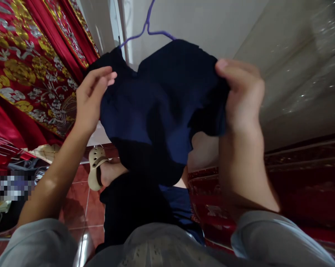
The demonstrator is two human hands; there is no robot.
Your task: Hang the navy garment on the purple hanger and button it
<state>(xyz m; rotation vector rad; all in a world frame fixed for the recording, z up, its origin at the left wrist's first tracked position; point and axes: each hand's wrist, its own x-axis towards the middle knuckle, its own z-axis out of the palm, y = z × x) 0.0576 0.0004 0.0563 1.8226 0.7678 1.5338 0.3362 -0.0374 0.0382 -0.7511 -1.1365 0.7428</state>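
Observation:
A dark navy, short-sleeved garment [167, 96], seemingly a shirt, hangs from a purple hanger [148, 26] in front of me. At its right side, my right hand [243, 89] is closed, pinching the sleeve edge between thumb and fingers and drawing it outward. My left hand [92, 96] is by the opposite sleeve, its fingers loosely curved and slightly apart in front of the cloth. No fabric shows between the left thumb and fingertips. Shadows of my arms darken parts of the garment, so its folds are hard to make out.
Red curtains with gold and silver flowers [30, 66] hang at left. A pale wall or panel [206, 22] stands behind the hanger. Beige clog [96, 168] on my foot, red tiled floor [75, 204]. Dark red carved furniture [303, 193] is close at right.

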